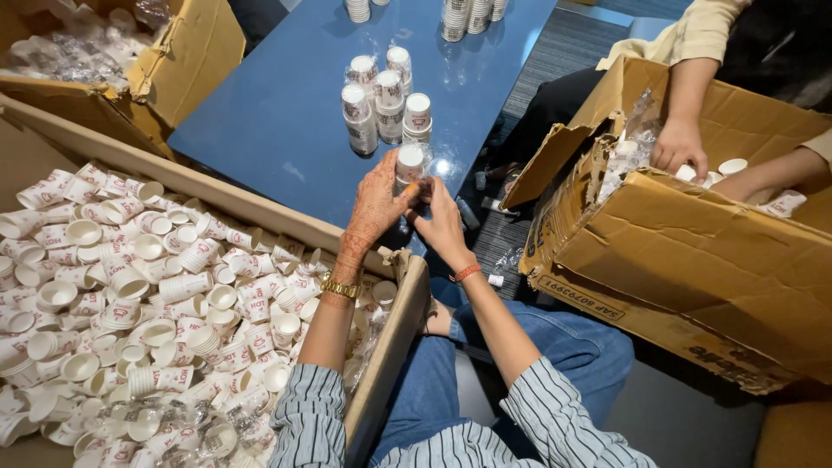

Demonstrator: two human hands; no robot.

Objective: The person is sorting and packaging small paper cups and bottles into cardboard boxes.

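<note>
both my hands, left hand (374, 201) and right hand (442, 223), grip a plastic-wrapped stack of small white paper cups (409, 165) over the glossy blue desk (269, 113).

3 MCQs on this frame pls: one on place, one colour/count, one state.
1. Where do the loose paper cups lie?
A. In the open box at left
B. On the blue table
C. On the floor

2. What colour is the band on the right wrist?
A. Green
B. Red-orange
C. Black

3. How is the wrapped cup stack held?
A. Left hand only
B. Lying untouched
C. Between both hands

Key: 1 A, cups fill the left carton. 2 B, it shows red-orange. 3 C, left hand and right hand both grip it over the table.
</note>
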